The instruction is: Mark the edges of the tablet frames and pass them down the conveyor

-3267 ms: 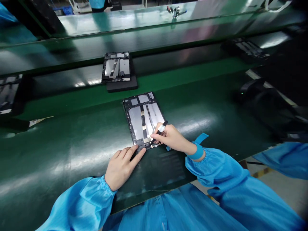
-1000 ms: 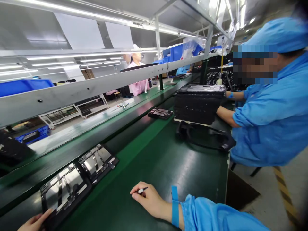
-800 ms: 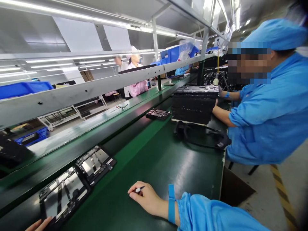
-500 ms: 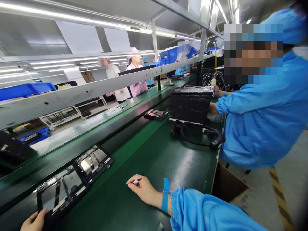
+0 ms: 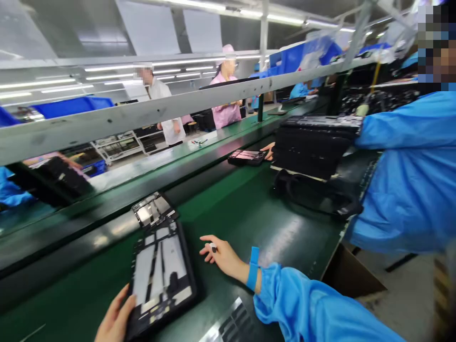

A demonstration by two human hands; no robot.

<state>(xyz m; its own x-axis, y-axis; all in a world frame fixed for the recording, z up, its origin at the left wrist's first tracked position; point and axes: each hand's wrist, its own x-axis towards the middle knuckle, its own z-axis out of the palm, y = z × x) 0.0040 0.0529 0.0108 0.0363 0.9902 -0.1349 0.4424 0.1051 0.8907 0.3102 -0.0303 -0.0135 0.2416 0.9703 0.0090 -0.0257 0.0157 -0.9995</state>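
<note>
My left hand [image 5: 116,319] grips the near left edge of an opened tablet chassis [image 5: 160,278], black framed with silver plates, lying on the green bench [image 5: 249,213]. My right hand [image 5: 223,254] rests on the bench just right of the chassis, fingers curled around a small black and white pen-like tool [image 5: 213,247]. A blue wrist strap [image 5: 253,268] sits at my right cuff. A second opened chassis [image 5: 154,210] lies just beyond the first one, on the conveyor belt.
A co-worker in a blue smock [image 5: 409,166] sits at the right, a hand near another chassis [image 5: 247,156] beside a stack of black trays [image 5: 317,142]. A black looped cable or strap [image 5: 317,194] lies before them. A grey rail [image 5: 142,114] crosses overhead. Two people stand behind the line.
The view swung from the bench up along the line. In the last half second my left hand has drawn the chassis closer and turned it lengthwise; my right hand stayed resting with the tool.
</note>
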